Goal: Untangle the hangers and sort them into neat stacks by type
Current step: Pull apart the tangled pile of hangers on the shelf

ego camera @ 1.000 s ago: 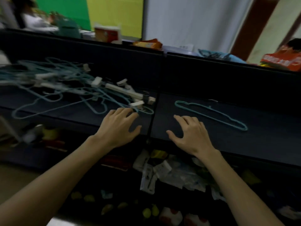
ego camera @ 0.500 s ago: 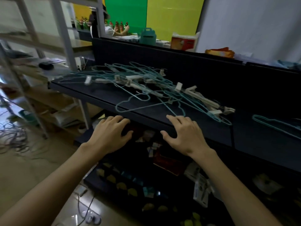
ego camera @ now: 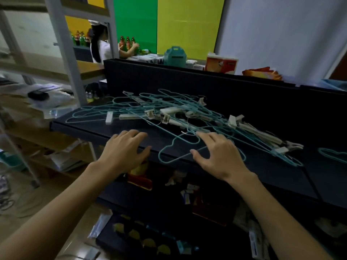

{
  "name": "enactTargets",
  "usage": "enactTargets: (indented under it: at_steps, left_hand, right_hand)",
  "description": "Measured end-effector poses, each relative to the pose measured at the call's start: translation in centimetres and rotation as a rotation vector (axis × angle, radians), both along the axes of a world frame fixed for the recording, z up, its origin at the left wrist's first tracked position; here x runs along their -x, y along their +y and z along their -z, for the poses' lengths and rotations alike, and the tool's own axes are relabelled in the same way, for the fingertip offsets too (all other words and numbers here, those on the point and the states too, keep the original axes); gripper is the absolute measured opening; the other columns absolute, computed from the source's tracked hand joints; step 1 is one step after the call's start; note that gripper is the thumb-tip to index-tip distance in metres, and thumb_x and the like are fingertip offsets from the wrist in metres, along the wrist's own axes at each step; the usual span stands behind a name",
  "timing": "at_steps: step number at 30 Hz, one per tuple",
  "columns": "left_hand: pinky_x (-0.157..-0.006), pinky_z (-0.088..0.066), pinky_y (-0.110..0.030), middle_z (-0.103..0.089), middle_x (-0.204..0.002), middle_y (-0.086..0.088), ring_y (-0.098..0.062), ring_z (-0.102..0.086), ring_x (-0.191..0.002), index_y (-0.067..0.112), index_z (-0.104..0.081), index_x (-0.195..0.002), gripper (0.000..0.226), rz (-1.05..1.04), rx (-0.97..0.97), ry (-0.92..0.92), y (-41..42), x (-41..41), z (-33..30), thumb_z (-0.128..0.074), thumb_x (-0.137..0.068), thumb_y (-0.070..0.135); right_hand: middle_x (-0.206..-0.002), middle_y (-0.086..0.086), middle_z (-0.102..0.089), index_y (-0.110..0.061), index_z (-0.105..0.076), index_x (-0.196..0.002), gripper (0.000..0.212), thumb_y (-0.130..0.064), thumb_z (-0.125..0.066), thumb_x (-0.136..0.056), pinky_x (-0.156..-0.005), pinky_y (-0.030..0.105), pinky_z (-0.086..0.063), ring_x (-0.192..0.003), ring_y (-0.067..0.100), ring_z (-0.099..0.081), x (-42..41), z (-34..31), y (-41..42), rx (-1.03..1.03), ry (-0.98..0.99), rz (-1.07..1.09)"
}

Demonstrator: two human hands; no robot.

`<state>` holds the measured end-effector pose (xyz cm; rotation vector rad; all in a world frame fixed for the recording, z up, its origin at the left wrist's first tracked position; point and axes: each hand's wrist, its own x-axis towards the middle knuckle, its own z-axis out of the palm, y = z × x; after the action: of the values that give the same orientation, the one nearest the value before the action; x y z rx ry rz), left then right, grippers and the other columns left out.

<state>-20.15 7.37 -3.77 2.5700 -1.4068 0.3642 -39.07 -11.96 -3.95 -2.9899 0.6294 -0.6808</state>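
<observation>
A tangled pile of hangers [ego camera: 169,113] lies on a dark shelf [ego camera: 78,128]: several thin teal wire hangers mixed with white clip hangers [ego camera: 172,111]. One teal wire hanger [ego camera: 169,156] sticks out over the shelf's front edge. My right hand [ego camera: 217,156] hovers over this hanger, fingers spread, holding nothing. My left hand [ego camera: 124,152] is at the shelf's front edge, left of the hanger, fingers apart and empty. A single teal hanger [ego camera: 332,154] lies apart at the far right.
The shelf has a dark back wall [ego camera: 244,94]. Below it are lower shelves with packaged goods [ego camera: 142,177]. A metal rack [ego camera: 62,53] stands to the left. A person [ego camera: 101,47] stands beyond the back wall, near boxes [ego camera: 221,62].
The view has swung left, so the pile is now centred and the lone hanger is at the right edge. Both hands have moved up to the pile's front, the right over the protruding hanger.
</observation>
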Motion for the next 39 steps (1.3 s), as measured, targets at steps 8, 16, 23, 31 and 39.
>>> enactTargets:
  at_steps: [8, 16, 23, 31, 39]
  left_hand:
    - [-0.088, -0.046, -0.040, -0.054, -0.131, 0.001, -0.024, -0.051, -0.118, 0.026, -0.050, -0.133, 0.048, 0.029, 0.021, -0.021, -6.0, -6.9, -1.9, -0.045, -0.093, 0.052]
    - [-0.090, -0.043, -0.039, -0.050, -0.136, 0.000, -0.024, -0.050, -0.119, 0.024, -0.047, -0.136, 0.056, 0.008, 0.037, 0.002, -10.8, -13.8, -3.9, -0.042, -0.092, 0.058]
    - [-0.109, -0.031, -0.044, -0.033, -0.150, 0.001, -0.023, -0.034, -0.134, 0.032, -0.036, -0.143, 0.091, 0.142, -0.007, 0.039, -14.7, -17.7, -4.3, -0.023, -0.073, 0.088]
    - [-0.106, -0.033, -0.039, -0.030, -0.150, 0.001, -0.024, -0.037, -0.131, 0.028, -0.021, -0.149, 0.095, 0.343, -0.153, 0.112, -17.6, -20.1, -4.8, -0.038, -0.073, 0.083]
    - [-0.109, -0.031, -0.041, -0.032, -0.152, 0.000, -0.025, -0.033, -0.133, 0.023, -0.027, -0.149, 0.099, 0.444, -0.134, 0.107, -18.3, -21.4, -4.2, -0.038, -0.072, 0.084]
  right_hand:
    - [-0.128, 0.004, -0.056, -0.019, -0.045, -0.139, 0.058, -0.053, -0.048, -0.092, -0.097, 0.040, -0.042, -0.118, 0.024, -0.049, -6.3, -3.1, -6.5, -0.031, -0.073, -0.007]
    - [-0.140, 0.007, -0.045, -0.025, -0.032, -0.146, 0.071, -0.066, -0.043, -0.088, -0.098, 0.041, -0.042, -0.124, 0.028, -0.046, -12.6, -5.9, -12.6, -0.161, 0.097, 0.124]
    - [-0.147, 0.003, -0.042, -0.025, -0.028, -0.148, 0.100, -0.083, -0.047, -0.070, -0.101, 0.042, -0.043, -0.128, 0.025, -0.046, -16.0, -5.9, -13.3, -0.386, 0.206, 0.174]
    - [-0.139, 0.002, -0.048, -0.030, -0.028, -0.146, 0.086, -0.070, -0.058, -0.077, -0.095, 0.040, -0.047, -0.118, 0.024, -0.053, -18.0, -6.9, -12.1, -0.409, 0.228, 0.315]
    - [-0.139, 0.003, -0.047, -0.028, -0.025, -0.148, 0.086, -0.064, -0.060, -0.079, -0.090, 0.040, -0.046, -0.119, 0.026, -0.050, -18.7, -7.2, -10.4, -0.173, 0.135, 0.411]
